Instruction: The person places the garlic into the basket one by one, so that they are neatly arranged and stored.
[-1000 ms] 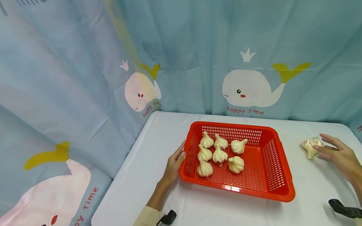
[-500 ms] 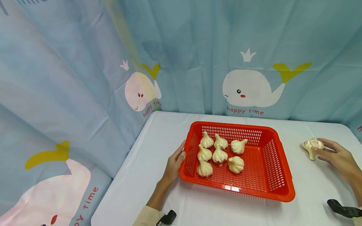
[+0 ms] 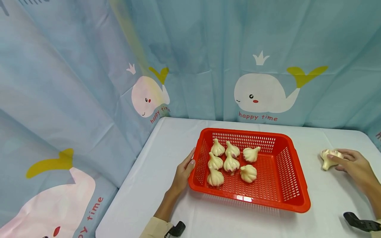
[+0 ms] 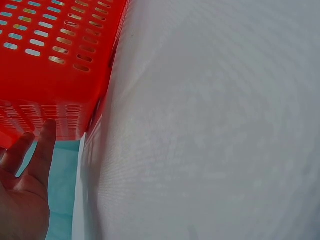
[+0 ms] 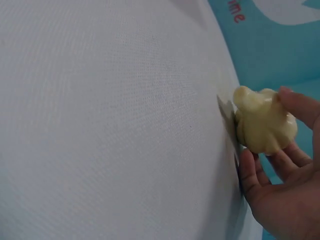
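Observation:
A garlic bulb [image 3: 328, 158], pale with a short thick stem, is pinched between the thumb and fingers of my right hand [image 3: 358, 167] at the table's right side. Close up, the right wrist view has the same garlic bulb [image 5: 265, 120] at the table surface; whether it touches the cloth I cannot tell. My left hand [image 3: 180, 177] rests against the left end of a red plastic basket [image 3: 268, 195]. Its thumb lies at the rim, and straight fingers [image 4: 46, 145] touch the outer wall in the left wrist view. Several garlic bulbs [image 3: 231, 163] lie inside the basket, mostly toward its left.
A white cloth covers the table [image 3: 220, 219]. Behind it and at the left hangs a blue curtain [image 3: 193, 49] printed with whales. Black straps [image 3: 361, 223] sit on both wrists. The basket has raised, slotted walls on all sides.
My right hand has closed its thumb and fingers around the lone garlic bulb, which has turned and shifted slightly right. The left hand and the basket stay in place.

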Action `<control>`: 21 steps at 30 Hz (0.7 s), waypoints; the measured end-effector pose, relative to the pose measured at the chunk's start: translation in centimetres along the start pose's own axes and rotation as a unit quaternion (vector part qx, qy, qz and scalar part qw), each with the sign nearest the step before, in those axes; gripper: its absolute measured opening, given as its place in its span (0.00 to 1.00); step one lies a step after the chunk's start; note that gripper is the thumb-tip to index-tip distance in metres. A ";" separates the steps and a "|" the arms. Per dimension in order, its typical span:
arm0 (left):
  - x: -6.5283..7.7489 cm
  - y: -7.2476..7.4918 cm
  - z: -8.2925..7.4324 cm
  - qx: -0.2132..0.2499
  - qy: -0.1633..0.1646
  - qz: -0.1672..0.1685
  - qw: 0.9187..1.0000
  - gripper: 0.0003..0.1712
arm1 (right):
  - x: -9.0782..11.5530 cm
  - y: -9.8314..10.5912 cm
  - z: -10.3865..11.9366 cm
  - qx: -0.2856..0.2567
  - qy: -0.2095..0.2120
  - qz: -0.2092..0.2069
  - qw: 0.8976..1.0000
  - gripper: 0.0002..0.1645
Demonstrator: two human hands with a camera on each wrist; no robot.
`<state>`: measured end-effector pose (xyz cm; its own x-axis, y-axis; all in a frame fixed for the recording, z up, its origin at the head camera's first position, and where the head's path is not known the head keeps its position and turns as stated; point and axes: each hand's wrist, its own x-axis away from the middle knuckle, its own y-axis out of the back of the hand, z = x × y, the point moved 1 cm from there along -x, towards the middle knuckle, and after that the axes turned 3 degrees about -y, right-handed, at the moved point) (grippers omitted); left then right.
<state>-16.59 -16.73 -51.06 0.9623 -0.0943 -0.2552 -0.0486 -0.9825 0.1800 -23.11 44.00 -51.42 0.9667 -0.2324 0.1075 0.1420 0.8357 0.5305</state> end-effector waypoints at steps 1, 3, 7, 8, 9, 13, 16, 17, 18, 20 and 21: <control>0.0 0.0 0.0 0.000 0.000 0.000 1.000 0.29 | 0.1 0.0 0.0 -0.010 -0.003 -0.002 1.000 0.40; 0.0 0.0 0.0 0.001 0.000 0.000 1.000 0.29 | 0.3 -0.1 -0.1 -0.032 -0.009 -0.005 0.999 0.31; 0.0 0.0 0.1 0.001 -0.002 0.001 1.000 0.29 | 0.6 -0.2 0.0 -0.114 -0.015 0.011 0.993 0.37; 0.0 0.0 0.1 0.000 -0.002 0.001 1.000 0.29 | 0.6 -0.2 0.0 -0.152 -0.014 0.022 0.988 0.42; 0.0 0.0 0.1 0.000 -0.002 0.001 1.000 0.29 | 0.7 -0.2 -0.1 -0.196 -0.012 0.036 0.980 0.44; 0.0 0.0 0.0 -0.001 -0.002 0.002 1.000 0.29 | 0.7 -0.4 -0.3 -0.397 0.010 0.124 0.909 0.31; 0.0 0.0 0.0 -0.002 -0.002 0.002 1.000 0.29 | 0.8 -0.3 -0.1 -0.459 0.027 0.174 0.871 0.23; 0.0 0.0 0.0 -0.001 -0.003 0.002 1.000 0.29 | 0.8 -0.3 0.0 -0.468 0.029 0.184 0.864 0.23; 0.0 0.0 0.1 -0.002 -0.002 0.001 1.000 0.29 | 0.9 -0.3 0.2 -0.471 0.033 0.191 0.860 0.24; 0.0 0.0 0.0 -0.003 -0.002 0.000 1.000 0.29 | 1.1 -0.5 0.5 -0.470 0.032 0.192 0.861 0.22; 0.0 0.0 0.0 -0.002 -0.003 0.000 1.000 0.29 | 1.2 -0.6 0.6 -0.472 0.031 0.191 0.860 0.22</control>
<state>-16.62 -16.76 -51.09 0.9609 -0.0949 -0.2600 -0.0472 -0.9818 0.1840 -22.19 42.94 -51.04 0.9866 0.1512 0.0611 -0.1072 0.8837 -0.4556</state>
